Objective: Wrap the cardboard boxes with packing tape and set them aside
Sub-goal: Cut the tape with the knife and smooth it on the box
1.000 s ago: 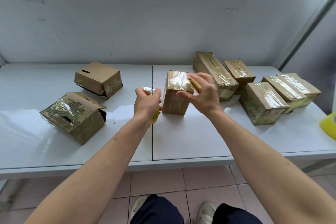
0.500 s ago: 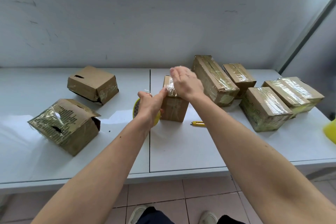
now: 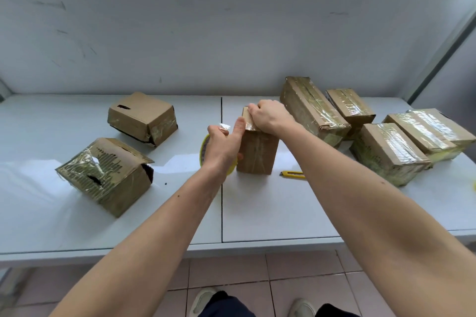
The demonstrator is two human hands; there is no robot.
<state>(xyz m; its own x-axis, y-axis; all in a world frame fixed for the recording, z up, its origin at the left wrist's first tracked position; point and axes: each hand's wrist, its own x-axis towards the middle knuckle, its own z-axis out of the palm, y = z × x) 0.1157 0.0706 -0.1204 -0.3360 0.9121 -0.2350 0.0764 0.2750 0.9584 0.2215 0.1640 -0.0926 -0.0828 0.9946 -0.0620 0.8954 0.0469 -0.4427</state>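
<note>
- Centrally, from the head camera: upright box (image 3: 257,153) on the table (image 3: 257,213), right hand (image 3: 270,117) pressing its top, fingers curled over the tape.
- At 9 o'clock of it, left hand (image 3: 222,145) gripping the tape roll (image 3: 204,148), thumb touching the box.
- At 3 o'clock, taped boxes (image 3: 386,152); at 5 o'clock, yellow knife (image 3: 292,174).

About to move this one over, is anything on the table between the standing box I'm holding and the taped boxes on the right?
Mostly open. The small box stands upright under the right hand. Only the yellow utility knife lies on the table, near the box's right base; lifting over it reaches the taped boxes.
</note>
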